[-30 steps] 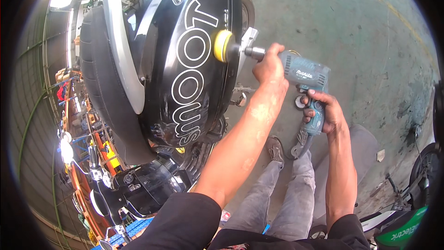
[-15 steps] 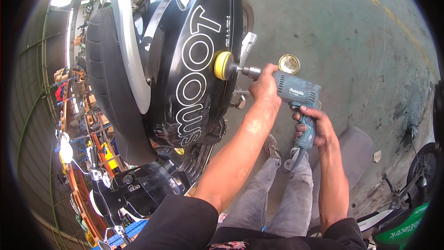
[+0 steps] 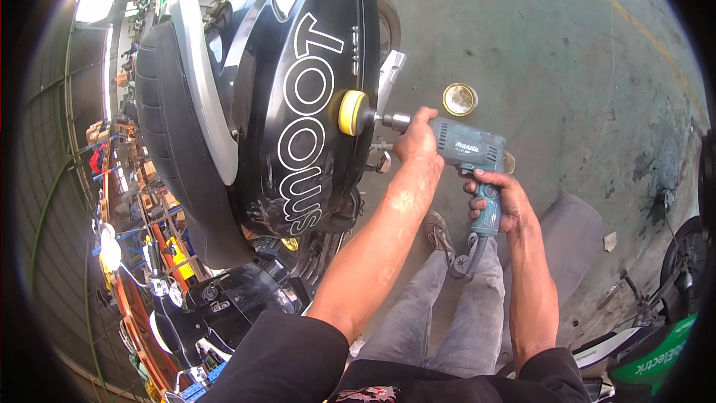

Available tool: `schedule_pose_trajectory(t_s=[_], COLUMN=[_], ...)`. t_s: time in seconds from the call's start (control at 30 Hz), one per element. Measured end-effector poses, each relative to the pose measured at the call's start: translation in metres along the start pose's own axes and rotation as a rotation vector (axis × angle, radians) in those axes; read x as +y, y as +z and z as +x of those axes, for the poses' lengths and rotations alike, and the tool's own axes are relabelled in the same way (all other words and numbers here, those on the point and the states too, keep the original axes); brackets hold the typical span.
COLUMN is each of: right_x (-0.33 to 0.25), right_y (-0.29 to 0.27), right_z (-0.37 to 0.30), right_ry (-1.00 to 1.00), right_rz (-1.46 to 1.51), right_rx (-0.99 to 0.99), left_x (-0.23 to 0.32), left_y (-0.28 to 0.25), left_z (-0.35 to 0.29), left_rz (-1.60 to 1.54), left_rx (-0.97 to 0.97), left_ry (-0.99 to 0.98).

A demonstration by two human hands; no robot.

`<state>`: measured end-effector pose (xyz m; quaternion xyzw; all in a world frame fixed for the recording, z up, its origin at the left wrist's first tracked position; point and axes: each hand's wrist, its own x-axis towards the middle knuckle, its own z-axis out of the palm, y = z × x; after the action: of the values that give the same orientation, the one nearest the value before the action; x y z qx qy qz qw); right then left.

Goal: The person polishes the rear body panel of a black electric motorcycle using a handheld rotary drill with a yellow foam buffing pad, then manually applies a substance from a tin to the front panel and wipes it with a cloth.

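A teal power drill [image 3: 471, 142] lies level between my two hands. My right hand [image 3: 501, 198] is wrapped round its handle, with the fingers at the trigger. Up front, my left hand [image 3: 419, 139] grips the drill's nose, just behind the metal chuck. Fitted in the chuck is a round polishing pad [image 3: 353, 113] with a yellow face and black backing. The pad's face is against the glossy black side panel [image 3: 306, 97] of a scooter, beside large white outlined letters. My left palm and the far side of the drill are hidden.
A round open tin [image 3: 460, 99] sits on the grey-green floor beyond the drill. The scooter's black seat [image 3: 183, 127] and silver grab rail [image 3: 205, 89] are at left. A green and white vehicle [image 3: 652, 354] stands at lower right. The drill's cord hangs by my leg.
The drill and both hands have shifted slightly left, with the pad moving a little left and down over the panel. My hands keep their grip.
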<state>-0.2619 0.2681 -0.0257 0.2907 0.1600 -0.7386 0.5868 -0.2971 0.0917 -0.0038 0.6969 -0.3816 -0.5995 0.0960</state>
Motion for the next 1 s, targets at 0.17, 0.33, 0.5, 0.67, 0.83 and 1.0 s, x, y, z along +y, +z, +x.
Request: schedule_pose_trajectory(t_s=[0.17,0.33,0.5,0.67,0.83,1.0], right_x=[0.009,-0.004,-0.033,-0.024,0.014,0.0], right_y=[-0.004,0.0,0.016,0.007,-0.013,-0.015], right_z=[-0.006,-0.004,0.001,-0.002,0.005,0.021], right_ry=[0.059,-0.005,-0.079,0.001,0.081,-0.039], right_rz=[-0.034,-0.033,-0.01,-0.038,-0.061,0.062], right_rx=[0.066,0.045,0.018,0.016,0.054,-0.025], left_x=[-0.02,-0.005,0.024,0.004,-0.023,-0.002], left_y=[-0.023,-0.003,0.036,0.014,-0.029,0.012], left_z=[0.016,0.008,-0.006,0.01,0.023,0.018], left_rz=[-0.026,-0.023,-0.005,-0.031,-0.009,0.083], left_rx=[0.016,-0.018,-0.111,-0.031,-0.02,-0.044], left_ry=[-0.023,-0.043,0.007,-0.024,-0.034,0.048])
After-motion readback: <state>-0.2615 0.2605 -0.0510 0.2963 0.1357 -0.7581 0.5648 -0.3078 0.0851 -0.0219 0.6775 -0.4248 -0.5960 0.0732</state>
